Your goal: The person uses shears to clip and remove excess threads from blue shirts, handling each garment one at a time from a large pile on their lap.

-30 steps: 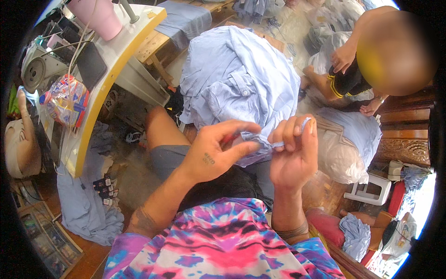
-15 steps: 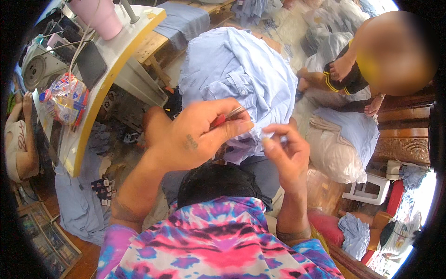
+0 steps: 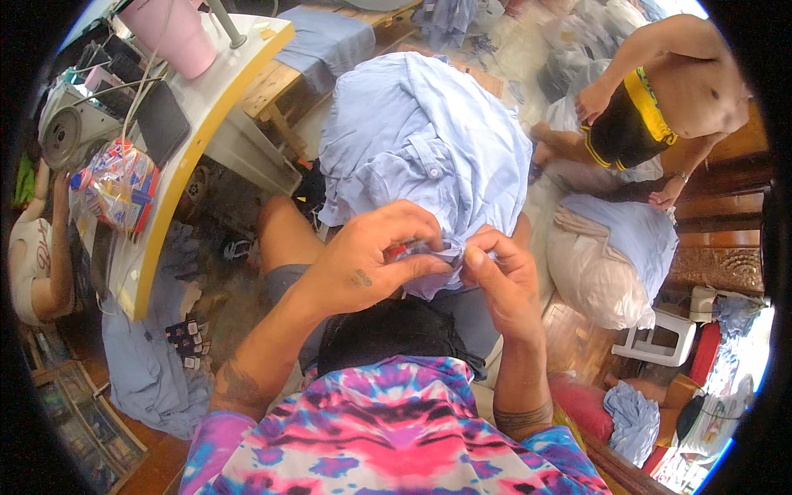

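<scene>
A light blue shirt (image 3: 429, 124) lies heaped over my lap, with a buttoned tab on its upper side. At its near edge, my left hand (image 3: 363, 260) is closed, with thumb and fingers bent in at a gathered fold. A bit of red from the small snips (image 3: 397, 249) shows inside that hand; their metal tips are hidden. My right hand (image 3: 505, 280) pinches the same fold of cloth between thumb and forefinger, close beside the left fingertips.
On the left, a white table (image 3: 198, 124) with a yellow edge carries a pink tumbler (image 3: 169, 37) and a filled plastic bag (image 3: 120, 183). Another person (image 3: 676, 91) sits at upper right near a wrapped bundle (image 3: 602, 264). A white stool (image 3: 657, 337) stands beyond. Blue cloth (image 3: 153, 363) lies at lower left.
My hands have come together at the shirt's near edge. The right fingers, loose and apart before, now pinch the cloth. The snips' metal tips have gone out of sight.
</scene>
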Available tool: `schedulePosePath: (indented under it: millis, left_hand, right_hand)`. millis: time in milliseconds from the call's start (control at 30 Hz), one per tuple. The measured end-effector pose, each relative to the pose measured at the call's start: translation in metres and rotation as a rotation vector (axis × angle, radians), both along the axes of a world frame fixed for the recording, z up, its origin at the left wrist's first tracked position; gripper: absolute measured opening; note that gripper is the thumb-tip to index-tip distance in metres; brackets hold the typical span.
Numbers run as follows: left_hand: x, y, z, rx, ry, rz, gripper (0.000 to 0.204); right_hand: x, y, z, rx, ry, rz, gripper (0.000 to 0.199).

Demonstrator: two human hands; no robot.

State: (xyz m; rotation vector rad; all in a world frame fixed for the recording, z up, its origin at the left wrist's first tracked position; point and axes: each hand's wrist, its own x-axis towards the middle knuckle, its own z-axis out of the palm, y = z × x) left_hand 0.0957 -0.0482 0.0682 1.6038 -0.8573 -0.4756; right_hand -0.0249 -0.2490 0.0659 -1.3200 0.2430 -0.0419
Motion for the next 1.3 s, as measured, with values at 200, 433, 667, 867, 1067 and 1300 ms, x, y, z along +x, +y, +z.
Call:
schedulePosePath:
  millis: [200, 433, 667, 867, 1067, 1300]
  left_hand:
    - [0.006, 0.008, -0.001, 0.005, -0.249, 0.053, 0.017]
    - [0.005, 0.031, 0.011, -0.11, 0.408, 0.017, 0.025]
    - [-0.02, 0.026, 0.0, -0.442, 0.859, 0.009, 0.03]
    - [-0.032, 0.022, -0.012, -0.454, 0.96, 0.079, 0.031]
    - [-0.047, 0.015, -0.026, -0.34, 0.961, 0.233, 0.028]
    - [-0.038, 0.026, -0.036, -0.458, 0.988, 0.281, 0.028]
  right_hand:
    - [0.008, -0.002, 0.0, -0.099, -0.044, -0.015, 0.014]
    - [0.005, -0.004, 0.026, -0.409, 0.208, 0.19, 0.011]
    - [0.011, 0.014, 0.008, -0.018, -0.196, 0.005, 0.03]
    - [0.02, 0.034, -0.001, 0.321, 0.098, -0.106, 0.041]
    - [0.022, 0.054, -0.029, -0.158, 0.07, -0.217, 0.044]
    - [0.031, 0.039, -0.018, 0.186, 0.138, -0.244, 0.042]
